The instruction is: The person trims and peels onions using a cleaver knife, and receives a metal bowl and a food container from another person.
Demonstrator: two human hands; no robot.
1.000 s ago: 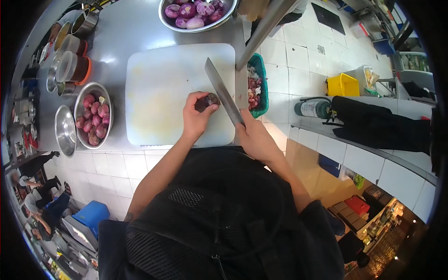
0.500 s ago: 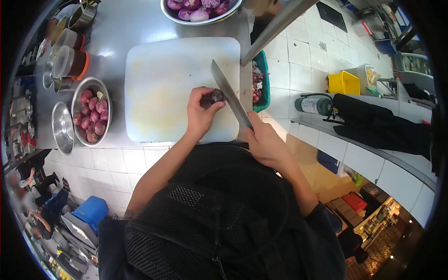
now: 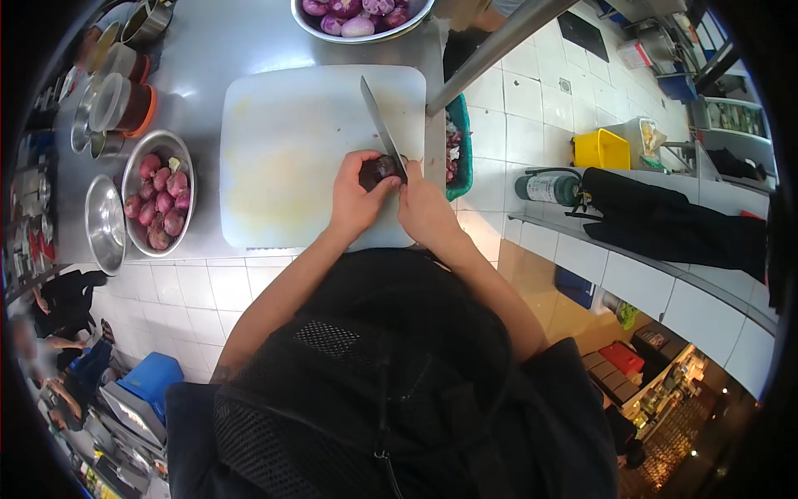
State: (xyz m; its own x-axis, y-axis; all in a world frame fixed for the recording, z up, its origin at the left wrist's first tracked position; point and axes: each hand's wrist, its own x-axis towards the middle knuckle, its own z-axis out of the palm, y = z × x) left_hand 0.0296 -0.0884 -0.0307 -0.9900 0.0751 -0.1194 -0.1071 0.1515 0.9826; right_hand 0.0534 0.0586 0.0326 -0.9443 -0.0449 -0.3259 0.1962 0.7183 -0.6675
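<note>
Above the near right part of the white cutting board (image 3: 283,150), my left hand (image 3: 357,195) is closed around a dark red onion (image 3: 378,170). A long knife (image 3: 381,119) is in my right hand (image 3: 426,202), its fingers wrapped near the base of the blade. The blade lies against the onion's right side, its tip pointing away from me over the board. My right fingers are close beside the onion, and the handle is hidden in the grip.
At the left stand a bowl of unpeeled red onions (image 3: 158,202) and a metal bowl (image 3: 105,224). A bowl of peeled onions (image 3: 357,27) is at the far edge. Right of the table, below a metal post (image 3: 499,54), sits a green basket (image 3: 462,154) with onion skins.
My right hand has moved left and away from me, bringing the knife against the onion. The onion now shows larger between my left fingers.
</note>
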